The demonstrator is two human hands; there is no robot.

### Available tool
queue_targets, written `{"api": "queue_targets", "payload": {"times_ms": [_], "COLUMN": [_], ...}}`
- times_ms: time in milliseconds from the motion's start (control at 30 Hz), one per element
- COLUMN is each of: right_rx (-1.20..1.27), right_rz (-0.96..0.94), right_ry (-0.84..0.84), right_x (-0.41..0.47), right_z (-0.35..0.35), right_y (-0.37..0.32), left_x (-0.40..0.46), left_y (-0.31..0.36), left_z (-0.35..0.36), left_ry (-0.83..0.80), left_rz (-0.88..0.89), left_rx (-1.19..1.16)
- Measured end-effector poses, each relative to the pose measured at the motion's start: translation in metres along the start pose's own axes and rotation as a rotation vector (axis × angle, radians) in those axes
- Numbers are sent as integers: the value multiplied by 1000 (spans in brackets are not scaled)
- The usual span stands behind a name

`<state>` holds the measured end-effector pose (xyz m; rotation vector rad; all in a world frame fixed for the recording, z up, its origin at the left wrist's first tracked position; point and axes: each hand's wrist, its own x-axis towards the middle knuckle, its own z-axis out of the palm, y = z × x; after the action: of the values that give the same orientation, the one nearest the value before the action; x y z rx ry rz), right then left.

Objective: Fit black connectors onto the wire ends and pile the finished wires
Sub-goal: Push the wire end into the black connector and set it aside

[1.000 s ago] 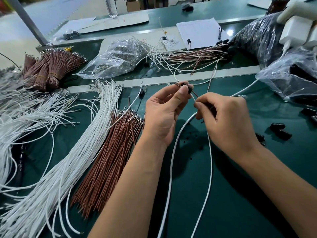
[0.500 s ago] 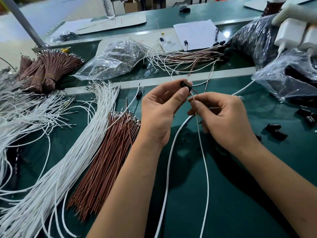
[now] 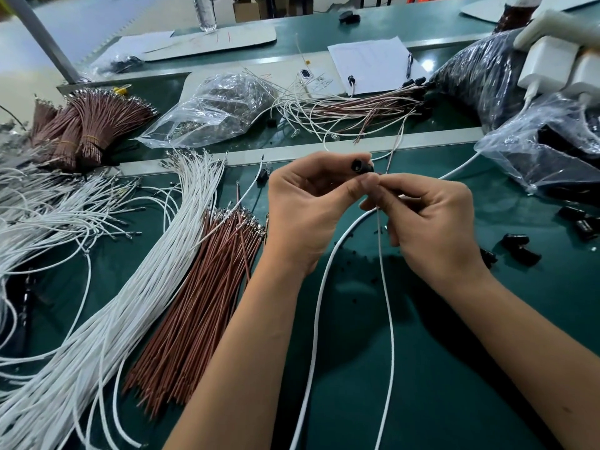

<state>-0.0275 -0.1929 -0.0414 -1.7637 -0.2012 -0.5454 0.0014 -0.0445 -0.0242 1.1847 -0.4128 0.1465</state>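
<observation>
My left hand point(image 3: 308, 203) pinches a small black connector point(image 3: 361, 165) between thumb and fingers above the green table. Touching it, my right hand point(image 3: 431, 222) pinches the end of a thin white wire point(image 3: 388, 313) that hangs down toward me. A thin brown wire point(image 3: 394, 147) rises behind the connector toward the back. A thicker white cable point(image 3: 319, 303) curves under both hands. Loose white wires point(image 3: 136, 287) and brown wires point(image 3: 201, 300) lie at left. Wires with black connectors on their ends are piled point(image 3: 363, 103) at the back.
Spare black connectors point(image 3: 519, 248) lie on the green table point(image 3: 470, 368) at right. Clear bags point(image 3: 214, 108) and bags of black parts point(image 3: 545, 154) sit behind. Tied brown wire bundles point(image 3: 87, 125) stand far left. White chargers point(image 3: 552, 66) and papers point(image 3: 370, 63) are at the back.
Both hands rose slightly and came together. My right fingertips moved up from below to meet the connector in my left hand.
</observation>
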Motion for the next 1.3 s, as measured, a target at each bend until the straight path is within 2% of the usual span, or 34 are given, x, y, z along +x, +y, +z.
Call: {"api": "queue_targets", "payload": {"times_ms": [333,633,1300], "right_rx": [15,79,96], "right_rz": [-31,11,-69], "right_ry": [-8,-20,-50], "right_x": [1,3,5], "right_z": [1,-2,-9], "right_y": [0,1,-7], "left_x": [-2,-3,-4], "left_y": [4,9,9], "left_z": [4,8,11], "left_ry": [-8,-80,-142], "left_rz": [1,99,75], "left_rx": [52,167,112]}}
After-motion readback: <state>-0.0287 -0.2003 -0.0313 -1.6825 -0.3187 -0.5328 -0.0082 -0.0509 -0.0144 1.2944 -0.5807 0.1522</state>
